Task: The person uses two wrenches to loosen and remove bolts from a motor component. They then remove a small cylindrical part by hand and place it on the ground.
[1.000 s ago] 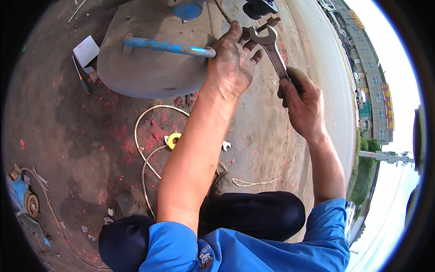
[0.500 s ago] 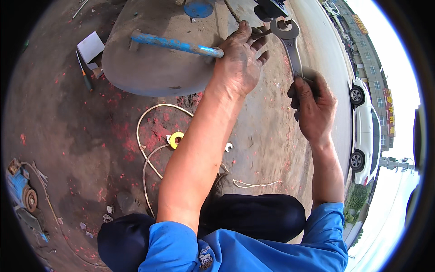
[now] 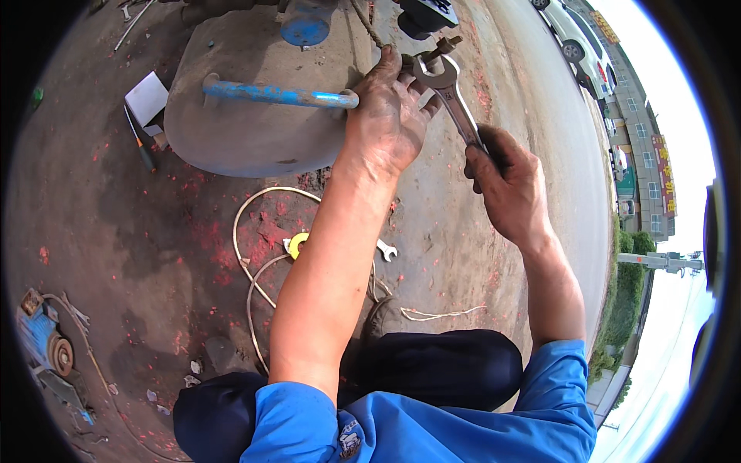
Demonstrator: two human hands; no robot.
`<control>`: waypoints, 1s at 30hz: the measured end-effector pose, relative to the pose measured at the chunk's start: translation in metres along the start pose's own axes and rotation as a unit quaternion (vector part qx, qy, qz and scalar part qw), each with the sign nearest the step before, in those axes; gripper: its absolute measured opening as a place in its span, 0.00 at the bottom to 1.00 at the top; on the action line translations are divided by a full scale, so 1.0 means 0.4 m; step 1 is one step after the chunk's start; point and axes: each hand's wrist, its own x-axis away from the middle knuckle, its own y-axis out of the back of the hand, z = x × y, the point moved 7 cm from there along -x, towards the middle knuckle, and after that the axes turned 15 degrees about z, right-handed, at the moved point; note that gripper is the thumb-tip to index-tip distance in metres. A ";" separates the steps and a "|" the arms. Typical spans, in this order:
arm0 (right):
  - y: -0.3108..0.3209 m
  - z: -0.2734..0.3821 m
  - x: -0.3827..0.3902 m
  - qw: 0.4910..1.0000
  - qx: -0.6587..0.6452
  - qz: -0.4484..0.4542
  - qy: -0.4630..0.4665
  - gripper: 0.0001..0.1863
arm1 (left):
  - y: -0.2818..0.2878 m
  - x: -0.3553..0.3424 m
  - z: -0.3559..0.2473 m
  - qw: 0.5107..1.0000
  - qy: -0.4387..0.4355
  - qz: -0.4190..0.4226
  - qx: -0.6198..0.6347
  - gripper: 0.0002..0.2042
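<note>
My right hand (image 3: 511,181) is closed round the shank of a steel open-end wrench (image 3: 461,114). The wrench slants up and left, its jaw beside a rusty bolt (image 3: 443,48) with a nut near its outer end. My left hand (image 3: 386,119) reaches up at the bolt's inner end, which runs in between thumb and forefinger; the other fingers are loosely spread behind the wrench jaw. Part of the grip is hidden. Left of this hand, a worn blue bar (image 3: 282,93) sticks out over a large grey rounded metal body (image 3: 247,143).
A second wrench (image 3: 387,250), a yellow tape roll (image 3: 296,245) and a pale looped hose (image 3: 241,224) lie on the stained ground. Farther left are a screwdriver (image 3: 143,150), a white box (image 3: 147,99) and a blue grinder-like machine (image 3: 46,339). A white car (image 3: 583,46) stands across the road.
The wrench and my right hand have shifted left; the jaw has come down and left relative to the bolt. My left hand stays by the bolt. The whole view has tilted slightly.
</note>
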 end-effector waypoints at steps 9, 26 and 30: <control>0.053 0.021 0.027 0.989 -0.046 -0.126 0.065 0.12 | -0.026 0.017 0.001 0.999 0.014 -0.032 -0.014 0.17; -0.027 0.050 0.031 0.996 0.031 -0.029 0.084 0.09 | -0.022 0.013 -0.017 0.999 -0.003 -0.007 -0.041 0.28; -0.015 0.011 0.007 0.997 -0.027 0.029 -0.061 0.10 | -0.023 0.016 -0.022 0.999 -0.007 0.016 -0.042 0.29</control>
